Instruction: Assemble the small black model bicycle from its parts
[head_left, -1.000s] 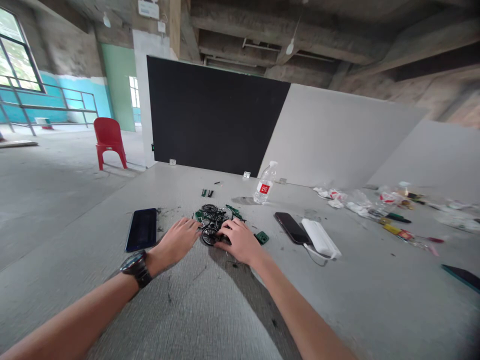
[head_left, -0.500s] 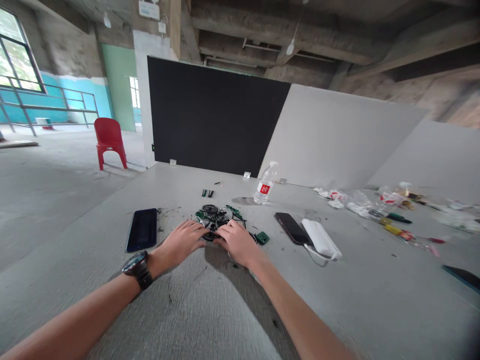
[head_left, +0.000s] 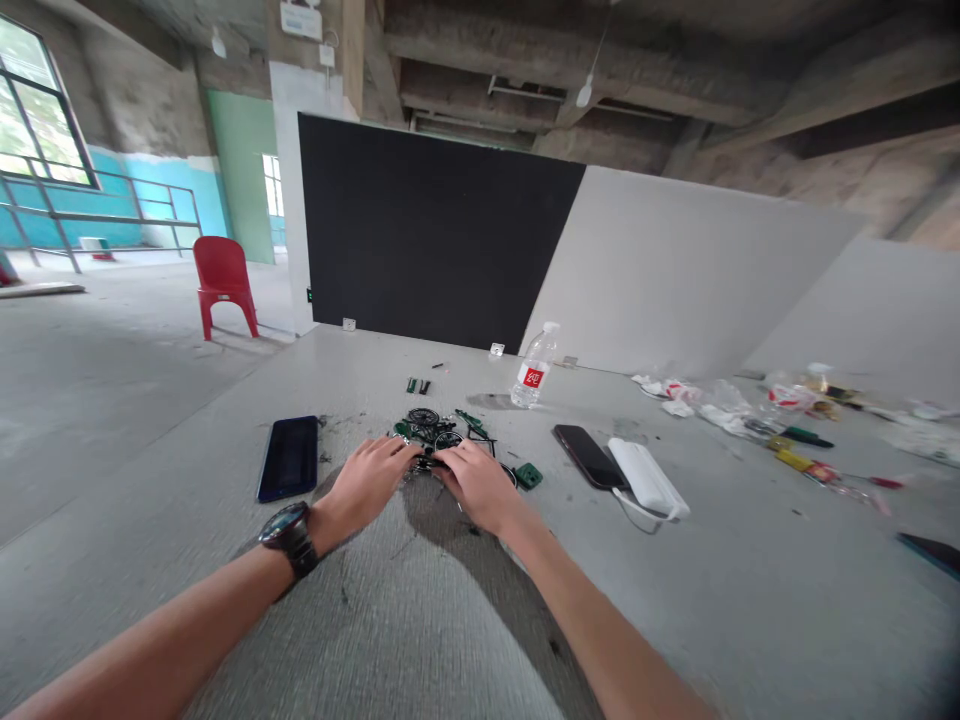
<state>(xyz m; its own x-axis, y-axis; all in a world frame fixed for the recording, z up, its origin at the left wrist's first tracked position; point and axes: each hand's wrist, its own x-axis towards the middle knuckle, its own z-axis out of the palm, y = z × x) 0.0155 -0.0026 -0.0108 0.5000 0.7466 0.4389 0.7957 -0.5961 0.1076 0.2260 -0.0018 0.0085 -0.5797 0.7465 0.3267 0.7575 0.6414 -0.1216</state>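
Observation:
My left hand, with a black watch on the wrist, reaches in from the left, its fingers closed at a small dark part between the hands. My right hand meets it from the right, fingertips closed at the same dark part, whose shape is mostly hidden. Just beyond the fingers lie small black wheels and green and black model pieces. A green square piece is right of my right hand. Two small dark green parts lie farther back.
A dark phone lies at left. At right are another phone and a white power bank with a cable. A water bottle stands behind. Plastic litter and tools cover the far right. A black panel borders the back.
Both hands have drawn slightly closer together, and the left wrist has turned a little. The whole view has shifted slightly.

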